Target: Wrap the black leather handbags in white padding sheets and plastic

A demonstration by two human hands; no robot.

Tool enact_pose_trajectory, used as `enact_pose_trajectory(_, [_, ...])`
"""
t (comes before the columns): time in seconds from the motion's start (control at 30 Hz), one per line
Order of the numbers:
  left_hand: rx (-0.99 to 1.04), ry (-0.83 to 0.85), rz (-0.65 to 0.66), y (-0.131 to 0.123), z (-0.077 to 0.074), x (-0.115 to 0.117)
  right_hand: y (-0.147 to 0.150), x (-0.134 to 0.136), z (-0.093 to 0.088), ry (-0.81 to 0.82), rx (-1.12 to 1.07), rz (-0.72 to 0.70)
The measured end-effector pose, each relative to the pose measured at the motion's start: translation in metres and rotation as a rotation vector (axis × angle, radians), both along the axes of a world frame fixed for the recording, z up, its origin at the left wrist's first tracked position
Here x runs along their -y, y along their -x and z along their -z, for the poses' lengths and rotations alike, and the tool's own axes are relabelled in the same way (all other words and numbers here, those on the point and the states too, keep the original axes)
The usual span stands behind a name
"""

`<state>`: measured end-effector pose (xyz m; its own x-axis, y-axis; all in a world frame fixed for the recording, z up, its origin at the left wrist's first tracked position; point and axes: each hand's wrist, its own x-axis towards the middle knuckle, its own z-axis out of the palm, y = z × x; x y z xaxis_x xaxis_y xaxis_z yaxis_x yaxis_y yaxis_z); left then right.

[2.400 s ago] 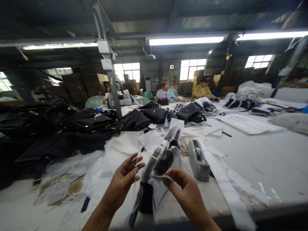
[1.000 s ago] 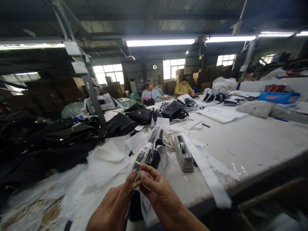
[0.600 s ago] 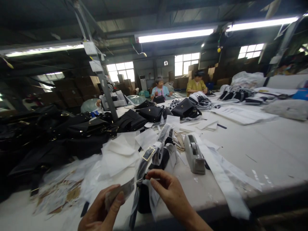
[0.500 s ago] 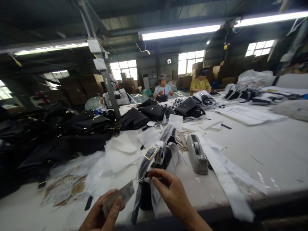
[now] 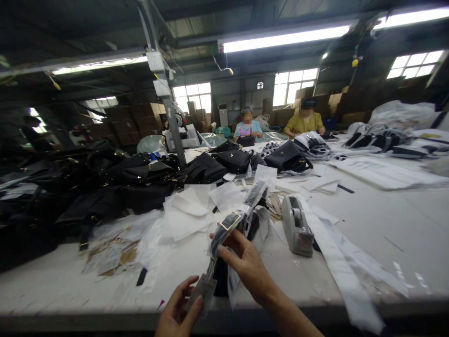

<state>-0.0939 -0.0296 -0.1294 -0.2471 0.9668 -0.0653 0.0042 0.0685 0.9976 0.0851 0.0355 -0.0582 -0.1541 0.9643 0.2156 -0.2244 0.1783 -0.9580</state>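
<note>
Our left hand (image 5: 184,304), at six o'clock in our view, is clamped on a grey tag (image 5: 204,291), its thumb on the near face and its fingers behind. A thin cord (image 5: 211,268) rises from the tag's top toward one o'clock and meets the strap (image 5: 220,234); we cannot tell whether it is tied there. Our right hand (image 5: 242,255), at five o'clock from the strap, is closed around it, thumb in front and a fingertip showing past the left edge. The strap lies in clear film with a gold buckle (image 5: 230,220) on its face, just above our right hand, and slants from one o'clock down toward seven on the white bench (image 5: 372,229). Taking the strap as the dial's centre, we have a grey tape dispenser (image 5: 297,229) at three o'clock, near but apart, with a long white strip (image 5: 345,276) at four, running over the bench's near edge. White sheets (image 5: 185,208) lie spread at ten, and thin card pieces (image 5: 274,206) at two. Toward nine we see plastic packets (image 5: 114,250) holding brown bits, and beyond them a heap of black bags (image 5: 84,201). Two co-workers, one in blue (image 5: 247,128) and one in yellow (image 5: 306,120), sit across the bench between twelve and two.
</note>
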Motion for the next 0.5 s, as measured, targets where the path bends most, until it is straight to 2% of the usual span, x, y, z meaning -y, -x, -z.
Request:
enact_pose_trajectory(0.1, [-0.324, -0.163, -0.039, 0.012, -0.028, -0.011, -0.001, -0.003, -0.002, 0.035, -0.084, -0.031])
enact_pose_trajectory(0.17, [-0.483, -0.290, -0.037, 0.010, -0.048, -0.022, -0.001, -0.004, -0.004, 0.040, -0.085, -0.022])
enact_pose_trajectory(0.27, [-0.496, -0.373, 0.116, -0.007, -0.069, -0.043, -0.002, -0.004, -0.007, 0.053, -0.089, -0.041])
enact_pose_trajectory(0.37, [-0.384, -0.377, 0.208, -0.022, -0.069, -0.059, -0.003, -0.005, -0.007, 0.060, -0.099, -0.052])
enact_pose_trajectory(0.5, [-0.367, -0.336, 0.198, -0.020, -0.047, -0.063, -0.007, -0.006, -0.002, 0.083, -0.098, -0.010])
